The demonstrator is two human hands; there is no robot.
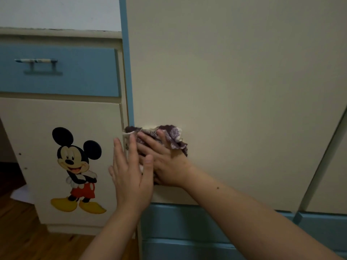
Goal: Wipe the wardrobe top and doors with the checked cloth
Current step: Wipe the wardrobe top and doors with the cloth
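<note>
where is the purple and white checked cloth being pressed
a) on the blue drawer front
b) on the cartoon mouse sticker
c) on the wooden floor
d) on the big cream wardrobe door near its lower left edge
d: the right hand presses the purple and white checked cloth flat against the big cream wardrobe door.

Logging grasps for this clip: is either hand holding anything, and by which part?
Right hand presses the bunched checked cloth against the wardrobe door, fingers spread over its middle; no clear grip. Left hand holds nothing.
</note>
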